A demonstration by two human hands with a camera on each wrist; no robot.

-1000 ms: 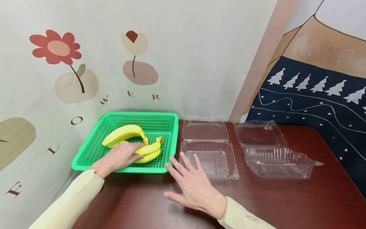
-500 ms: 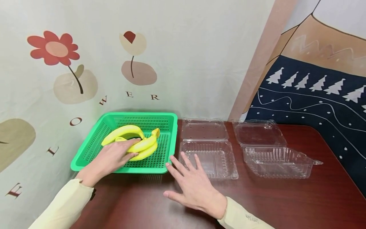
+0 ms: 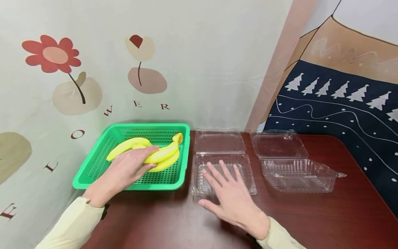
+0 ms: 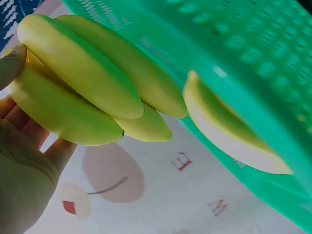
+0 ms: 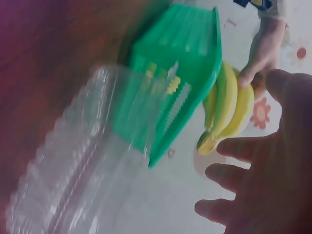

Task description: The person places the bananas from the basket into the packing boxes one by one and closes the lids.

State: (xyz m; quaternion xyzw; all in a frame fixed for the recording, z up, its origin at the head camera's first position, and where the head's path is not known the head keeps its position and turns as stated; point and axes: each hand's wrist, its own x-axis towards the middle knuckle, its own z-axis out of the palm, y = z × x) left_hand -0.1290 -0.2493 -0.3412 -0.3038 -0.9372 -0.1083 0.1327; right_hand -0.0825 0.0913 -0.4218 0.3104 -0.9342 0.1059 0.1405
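Note:
My left hand (image 3: 130, 166) grips a bunch of yellow bananas (image 3: 166, 155) from above, its stem end pointing up and right. In the left wrist view this bunch (image 4: 83, 68) hangs above the basket rim, the thumb on one side and fingers on the other. A second bunch of bananas (image 3: 122, 147) lies behind it in the green plastic basket (image 3: 149, 187), partly hidden by the hand. With fingers spread and palm down, my right hand (image 3: 236, 204) overlaps the front of an open clear clamshell box (image 3: 252, 178) and holds nothing.
Another open clear clamshell box (image 3: 298, 183) stands to the right, its lid (image 3: 280, 145) folded back toward the wall. All rests on a dark red-brown table (image 3: 174, 224). Printed cloth (image 3: 217, 69) hangs right behind the basket and boxes.
The left hand first drew the bananas slightly left, then lifted them up and right, apart from the other bunch. The right hand has shifted right, from beside the basket to over the nearer clamshell box.

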